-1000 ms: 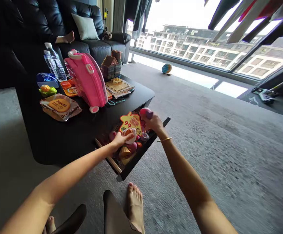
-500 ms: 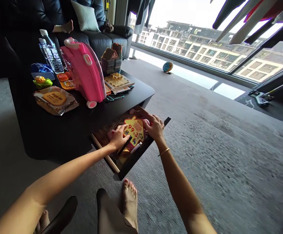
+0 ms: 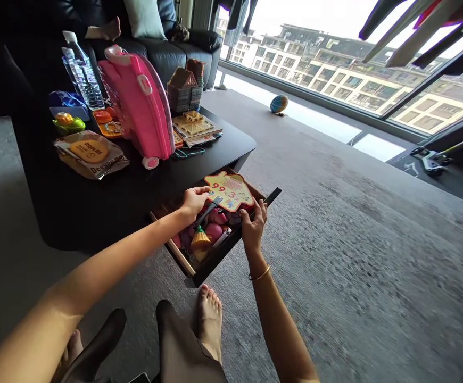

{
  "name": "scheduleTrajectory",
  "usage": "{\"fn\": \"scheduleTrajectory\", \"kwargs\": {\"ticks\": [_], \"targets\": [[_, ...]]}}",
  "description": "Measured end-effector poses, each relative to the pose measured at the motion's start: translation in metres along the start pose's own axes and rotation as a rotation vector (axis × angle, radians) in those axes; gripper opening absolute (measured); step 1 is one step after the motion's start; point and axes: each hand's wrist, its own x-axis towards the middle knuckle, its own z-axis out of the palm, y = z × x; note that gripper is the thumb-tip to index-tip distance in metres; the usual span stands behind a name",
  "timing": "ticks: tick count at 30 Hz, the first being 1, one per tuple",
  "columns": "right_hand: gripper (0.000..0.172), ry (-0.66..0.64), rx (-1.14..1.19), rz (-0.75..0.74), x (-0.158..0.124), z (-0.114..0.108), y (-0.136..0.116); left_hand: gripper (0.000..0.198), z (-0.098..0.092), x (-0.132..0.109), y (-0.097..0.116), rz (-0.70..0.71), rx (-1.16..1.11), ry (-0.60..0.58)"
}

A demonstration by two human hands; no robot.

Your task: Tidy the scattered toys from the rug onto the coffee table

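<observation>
My left hand (image 3: 195, 202) pinches the left edge of a yellow, red-rimmed advertising card (image 3: 231, 192) printed with "99" and "3". The card is tilted above the pulled-out drawer (image 3: 211, 267). A dark strip (image 3: 208, 210) crosses the card's lower left edge; whether it is attached, I cannot tell. At the card's right tip is my right hand (image 3: 253, 226), its fingers curved and apart over the drawer's front side; contact with the card is unclear. Below the card are a yellow toy broom head with a green top (image 3: 200, 238) and several pink toys (image 3: 214, 232).
On the black table (image 3: 107, 213) stand a pink toy suitcase (image 3: 135, 106), water bottles (image 3: 85, 80), a snack bag (image 3: 91, 154), notebooks (image 3: 199, 129) and stacked building tiles (image 3: 183, 90). A ball (image 3: 279, 103) lies on the carpet near the window. Someone's foot (image 3: 109, 30) rests on the sofa.
The card has risen from among the drawer's contents with my left hand, uncovering the toy broom head and pink toys. My right hand has lowered slightly beside the drawer's front.
</observation>
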Motion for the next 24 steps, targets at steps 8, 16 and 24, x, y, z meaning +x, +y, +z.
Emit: {"fn": "scheduleTrajectory", "kwargs": {"ticks": [8, 16, 24], "targets": [[0.07, -0.036, 0.051, 0.051, -0.014, -0.003, 0.001, 0.038, -0.03, -0.008, -0.008, -0.063, 0.121, 0.014], [0.072, -0.03, 0.119, 0.078, -0.041, 0.004, -0.002, 0.064, -0.043, -0.035, -0.065, 0.405, 0.987, -0.303], [0.077, -0.026, 0.076, 0.038, -0.028, 0.032, -0.007, 0.046, -0.057, -0.02, -0.028, 0.68, 0.705, -0.407]]}}
